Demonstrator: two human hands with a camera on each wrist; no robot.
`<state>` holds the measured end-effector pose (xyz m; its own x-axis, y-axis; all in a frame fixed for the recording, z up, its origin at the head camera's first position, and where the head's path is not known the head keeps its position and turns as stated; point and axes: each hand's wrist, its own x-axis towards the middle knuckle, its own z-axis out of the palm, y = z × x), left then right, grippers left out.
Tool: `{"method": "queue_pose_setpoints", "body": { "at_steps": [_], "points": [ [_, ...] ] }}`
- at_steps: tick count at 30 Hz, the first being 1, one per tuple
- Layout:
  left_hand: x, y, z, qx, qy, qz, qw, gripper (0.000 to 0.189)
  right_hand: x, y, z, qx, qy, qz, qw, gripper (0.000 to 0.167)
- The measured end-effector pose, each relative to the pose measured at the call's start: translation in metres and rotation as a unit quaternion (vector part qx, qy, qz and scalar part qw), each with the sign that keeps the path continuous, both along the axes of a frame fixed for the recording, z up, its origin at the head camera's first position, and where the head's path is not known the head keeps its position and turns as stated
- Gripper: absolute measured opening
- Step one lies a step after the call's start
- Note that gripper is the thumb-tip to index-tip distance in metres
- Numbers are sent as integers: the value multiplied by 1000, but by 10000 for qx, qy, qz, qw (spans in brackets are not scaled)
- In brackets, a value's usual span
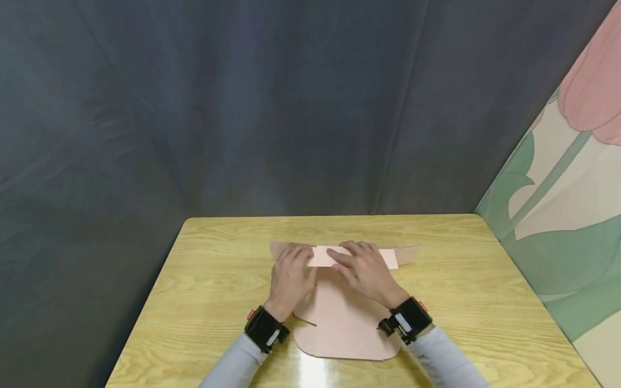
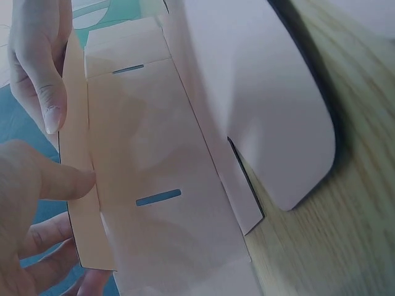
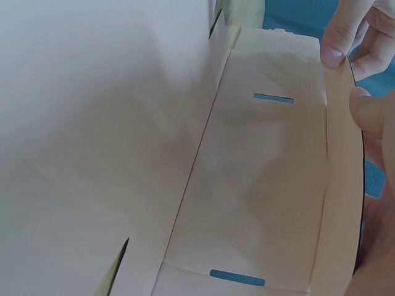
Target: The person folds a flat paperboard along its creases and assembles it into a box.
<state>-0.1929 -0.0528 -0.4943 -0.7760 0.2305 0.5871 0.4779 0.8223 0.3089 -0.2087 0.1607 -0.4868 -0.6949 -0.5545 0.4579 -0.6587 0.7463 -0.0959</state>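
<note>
A flat pinkish cardboard box blank (image 1: 346, 323) lies on the table, its far panel folded up with a narrow flap (image 1: 319, 257) along the top. My left hand (image 1: 290, 275) pinches the flap near its left end, with the thumb on the inner face and fingers behind it in the left wrist view. Farther right, my right hand (image 1: 367, 274) holds the same flap, thumb at its edge and fingers over the outer side. Two thin slots show in the raised panel (image 2: 148, 135). A side tab (image 1: 407, 254) sticks out beyond the right hand.
The wood-grain table (image 1: 208, 302) extends around the cardboard on all sides. Behind it hangs a dark curtain (image 1: 291, 108). A floral cloth (image 1: 563, 242) borders the table's right side.
</note>
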Motion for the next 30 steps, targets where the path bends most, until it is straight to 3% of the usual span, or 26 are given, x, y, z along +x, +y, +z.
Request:
{"method": "queue_pose_setpoints", "body": {
  "at_steps": [7, 14, 21, 30],
  "points": [
    [2, 3, -6, 405, -555, -22, 9976, 29, 0, 0, 0, -51, -9, 10, 10000, 38],
    [2, 3, -9, 679, -610, -247, 9955, 28, 1, 0, -1, -82, -5, -21, 10000, 38],
    [4, 6, -13, 1417, -1001, -723, 9822, 27, 2, -6, -6, -44, 159, -264, 9995, 51],
    [4, 12, -15, 1739, -1141, -780, 9750, 30, -1, -18, -9, -498, 597, -535, 9955, 58]
  ]
}}
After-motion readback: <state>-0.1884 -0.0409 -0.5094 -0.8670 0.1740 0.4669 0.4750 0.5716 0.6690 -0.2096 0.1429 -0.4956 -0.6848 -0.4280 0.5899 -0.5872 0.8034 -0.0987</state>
